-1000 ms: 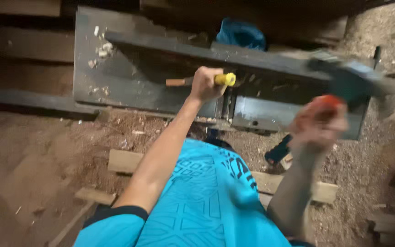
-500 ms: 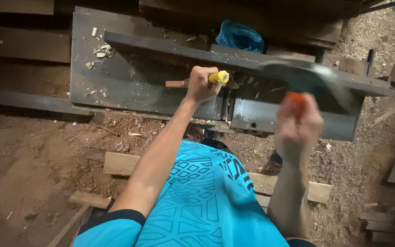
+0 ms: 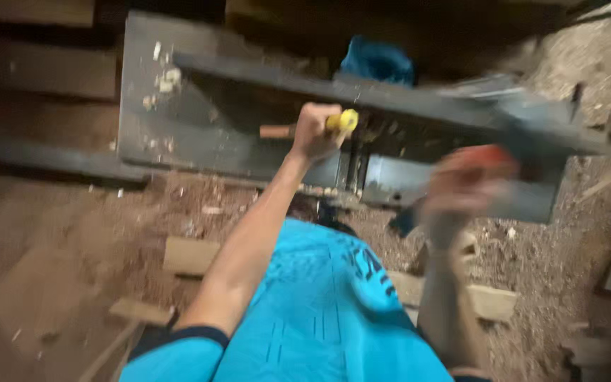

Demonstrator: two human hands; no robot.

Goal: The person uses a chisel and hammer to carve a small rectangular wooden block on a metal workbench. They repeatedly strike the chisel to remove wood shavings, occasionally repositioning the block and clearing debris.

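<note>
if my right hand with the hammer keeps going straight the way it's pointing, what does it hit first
Most likely the yellow handle held in your left hand. The right hand and its hammer point that way across the grey board, though motion blur leaves depth uncertain.

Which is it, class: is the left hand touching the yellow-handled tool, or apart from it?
Touching. The head view shows the left hand closed round the yellow-handled tool, with only the yellow end showing past the fingers.

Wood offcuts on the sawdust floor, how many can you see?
4 at least: one offcut left of the left forearm, one by the left elbow, one right of the right forearm, one between shirt and forearm. Blur may hide others.
</note>
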